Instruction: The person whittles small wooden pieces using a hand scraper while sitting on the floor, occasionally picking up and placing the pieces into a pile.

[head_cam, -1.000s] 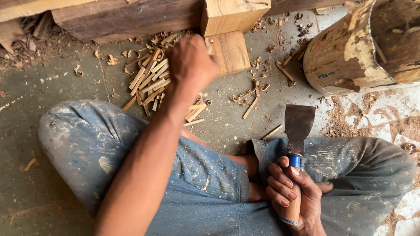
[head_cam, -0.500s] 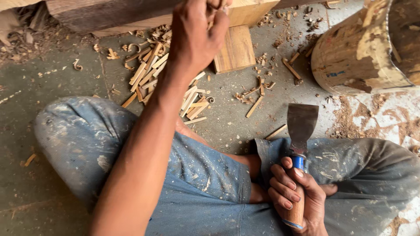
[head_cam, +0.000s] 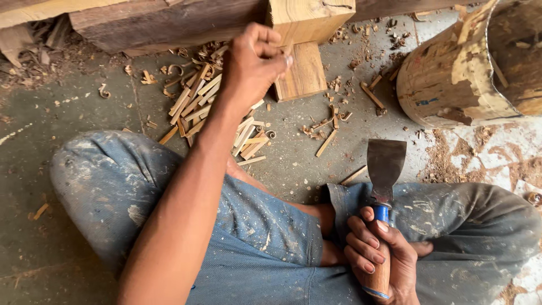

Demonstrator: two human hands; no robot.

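My left hand (head_cam: 251,68) is raised over the floor, with fingers pinched against the thumb on what looks like a thin pale wood strip (head_cam: 288,52), right beside a squared wooden block (head_cam: 310,20). A pile of cut wood strips (head_cam: 197,104) lies on the floor below and left of that hand. My right hand (head_cam: 378,254) rests on my lap. It grips the wooden handle of a broad flat chisel (head_cam: 385,164) whose blade points up and away from me. I sit cross-legged in dusty blue jeans (head_cam: 265,231).
A flat wood offcut (head_cam: 305,73) lies under the block. A rough log stump (head_cam: 468,68) stands at the upper right, and a long dark beam (head_cam: 164,22) runs along the top. Chips and shavings (head_cam: 330,124) litter the concrete floor.
My left hand rose from the pile of strips and now hovers pinched next to the block. The right hand and chisel stayed put.
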